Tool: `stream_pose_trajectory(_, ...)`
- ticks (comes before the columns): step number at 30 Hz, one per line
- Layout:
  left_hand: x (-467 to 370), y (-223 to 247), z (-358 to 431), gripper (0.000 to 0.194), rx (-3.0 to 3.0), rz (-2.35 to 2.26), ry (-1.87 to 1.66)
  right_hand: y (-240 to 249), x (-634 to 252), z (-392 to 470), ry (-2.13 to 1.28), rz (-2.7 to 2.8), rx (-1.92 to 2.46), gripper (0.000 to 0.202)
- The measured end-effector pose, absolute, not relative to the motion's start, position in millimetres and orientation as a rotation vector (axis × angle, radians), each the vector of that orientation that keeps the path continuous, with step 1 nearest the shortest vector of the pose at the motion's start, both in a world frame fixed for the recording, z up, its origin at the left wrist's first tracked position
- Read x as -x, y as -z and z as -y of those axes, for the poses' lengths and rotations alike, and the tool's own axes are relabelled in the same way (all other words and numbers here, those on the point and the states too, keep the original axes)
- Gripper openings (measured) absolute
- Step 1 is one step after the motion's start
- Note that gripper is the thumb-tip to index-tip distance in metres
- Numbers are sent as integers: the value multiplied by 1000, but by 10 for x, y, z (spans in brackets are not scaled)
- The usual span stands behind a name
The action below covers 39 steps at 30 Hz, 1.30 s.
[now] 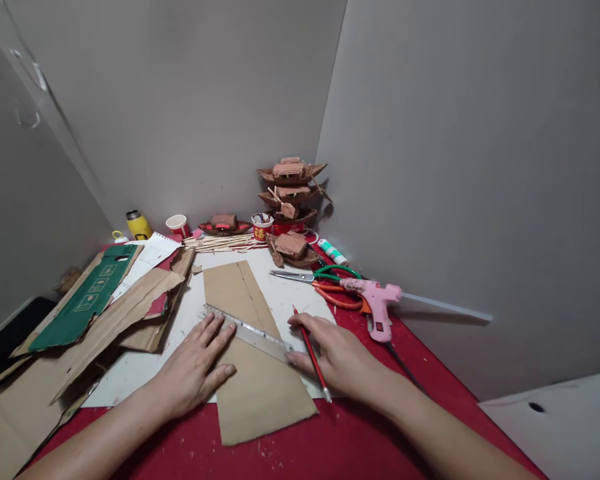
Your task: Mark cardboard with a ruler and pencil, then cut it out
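A tan piece of cardboard [260,393] lies lengthwise before me, with a pencilled line along its upper right side. Across it slants a clear ruler [260,339]. My left hand [197,357] is spread flat, its fingertips on the ruler's left end and its thumb over the cardboard. In my right hand [333,353] is a red pencil [311,353], tip pointing away from me; the thumb is at the ruler's right end. Beyond that hand lie scissors [325,280] with green and orange handles and a pink glue gun [377,303] with a long glue stick in its back.
Torn cardboard [115,327] is heaped at the left. Thin wooden sticks [223,242], paper cups [177,225], a yellow bottle [139,225] and stacked model boats [290,190] stand along the back. A white sheet [130,380] covers part of the red table [170,447]; grey walls close in behind and right.
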<state>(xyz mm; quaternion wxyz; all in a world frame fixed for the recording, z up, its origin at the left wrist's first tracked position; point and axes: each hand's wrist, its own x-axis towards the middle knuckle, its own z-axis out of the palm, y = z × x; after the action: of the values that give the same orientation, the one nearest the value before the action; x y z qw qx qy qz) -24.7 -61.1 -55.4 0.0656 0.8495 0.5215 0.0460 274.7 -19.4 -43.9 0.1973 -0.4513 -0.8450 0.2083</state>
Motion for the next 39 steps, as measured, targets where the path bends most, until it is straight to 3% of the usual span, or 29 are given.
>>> stream_pose_trajectory(3,269,555,493,62,-2529,-1589,-162,391,-2695,346,-541,2394,895,55)
stream_pose_trajectory(7,285,550,228,59,-2435,-1682,-284,322,-2559,567,-673,2562,523,47)
stream_pose_trajectory(12,195,582,-135,59,-2393,-1796,-375,346,-2403,632,-711,2652,532,27)
stream_pose_trajectory(21,234,550,-559,74,-2310,-1870,-413,330,-2393,584,-763,2612,526,27)
stream_pose_trajectory(30,27,545,116,71,-2311,-1954,-336,292,-2418,575,-759,2642,532,26)
stream_pose_trajectory(39,143,413,41,70,-2351,-1716,-88,970,-2331,298,-671,2759,409,17)
